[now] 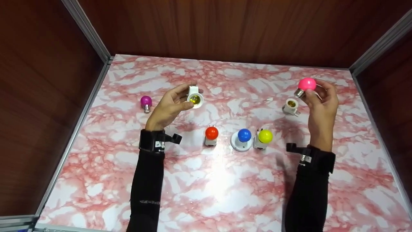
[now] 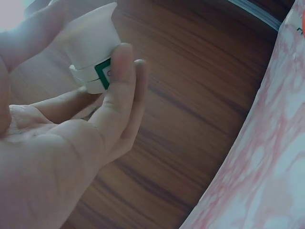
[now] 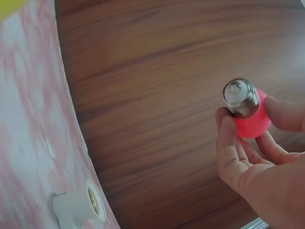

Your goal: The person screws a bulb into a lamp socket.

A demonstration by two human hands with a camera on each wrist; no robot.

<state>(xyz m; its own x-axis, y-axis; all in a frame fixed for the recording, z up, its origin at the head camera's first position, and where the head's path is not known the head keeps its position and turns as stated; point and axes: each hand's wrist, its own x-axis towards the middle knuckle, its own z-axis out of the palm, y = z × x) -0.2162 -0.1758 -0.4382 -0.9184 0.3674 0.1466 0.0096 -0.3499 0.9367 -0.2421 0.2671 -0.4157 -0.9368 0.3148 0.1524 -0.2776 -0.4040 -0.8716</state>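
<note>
My left hand [image 1: 167,108] grips a white plug-in bulb socket [image 1: 193,90] between thumb and fingers, its brass-lined opening facing up toward the head camera. In the left wrist view the same socket [image 2: 93,45] shows a green-edged label by a fingertip. On the right, my right hand [image 1: 323,100] pinches a pink light bulb [image 1: 307,84], its metal screw base pointing down and left. The right wrist view shows that screw base [image 3: 242,99] bare. Below the bulb, a second white socket [image 1: 291,106] lies on the table with its prongs toward the right hand.
A purple bulb [image 1: 146,102] lies left of the left hand. Nearer the front stand a red bulb [image 1: 211,133], a blue bulb [image 1: 244,135] on a round white base and a yellow bulb [image 1: 265,136], each in a holder. Brown wood-grain panels [image 1: 225,29] enclose the marbled table [image 1: 106,167].
</note>
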